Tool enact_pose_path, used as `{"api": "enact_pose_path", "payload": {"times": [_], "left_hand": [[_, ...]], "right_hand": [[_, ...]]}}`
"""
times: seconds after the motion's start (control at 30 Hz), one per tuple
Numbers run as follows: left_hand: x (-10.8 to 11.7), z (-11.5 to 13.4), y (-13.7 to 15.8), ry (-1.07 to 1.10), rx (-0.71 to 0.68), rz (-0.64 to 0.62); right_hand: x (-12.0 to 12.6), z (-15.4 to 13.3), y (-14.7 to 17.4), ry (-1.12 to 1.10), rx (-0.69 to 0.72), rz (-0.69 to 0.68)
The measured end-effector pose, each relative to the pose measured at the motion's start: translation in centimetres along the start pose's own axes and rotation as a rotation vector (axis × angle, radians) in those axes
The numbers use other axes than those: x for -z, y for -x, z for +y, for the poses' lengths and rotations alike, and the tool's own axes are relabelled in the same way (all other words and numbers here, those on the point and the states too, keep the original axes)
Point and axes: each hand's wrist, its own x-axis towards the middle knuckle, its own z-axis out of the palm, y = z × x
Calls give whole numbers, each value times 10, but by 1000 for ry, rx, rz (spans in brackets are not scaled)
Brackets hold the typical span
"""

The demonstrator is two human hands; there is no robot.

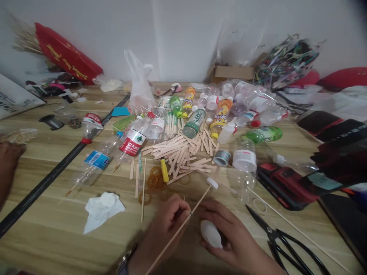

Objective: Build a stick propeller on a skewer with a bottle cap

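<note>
My left hand (164, 233) pinches a thin wooden stick (201, 199), which slants from the bottom edge up to the right. At its far end sits a white bottle cap (212, 183). Beside it, my right hand (239, 238) has its fingers curled around a small white plastic bottle (210, 232), partly hidden by the fingers and thumb. Ahead of both hands lie rubber bands (156, 177), a yellow-handled tool (164, 170) and a heap of flat wooden craft sticks (183, 151). Black-handled scissors (276, 236) rest with blades apart to the right of my right hand.
Several plastic bottles (220, 114) crowd the table's back. A red and black power tool (286, 183) stands at right. Crumpled tissue (103, 208) lies left of my hands, near a long black strip (57, 177). Another person's hand (8, 168) shows at the left edge.
</note>
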Motion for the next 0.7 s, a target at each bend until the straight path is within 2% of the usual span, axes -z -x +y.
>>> {"api": "enact_pose_path", "payload": {"times": [0.2,0.4,0.53,0.7], "left_hand": [[2,-1,-6,79,137,-171],[-2,8,-11,104,259,-265],[-3,14,-8,66,263,-296],[3,16,-3,20,177,-300]], "right_hand": [[3,1,5,64,34,35],[5,0,5,63,21,73],[4,1,6,28,3,101],[1,-2,5,23,36,165]]}}
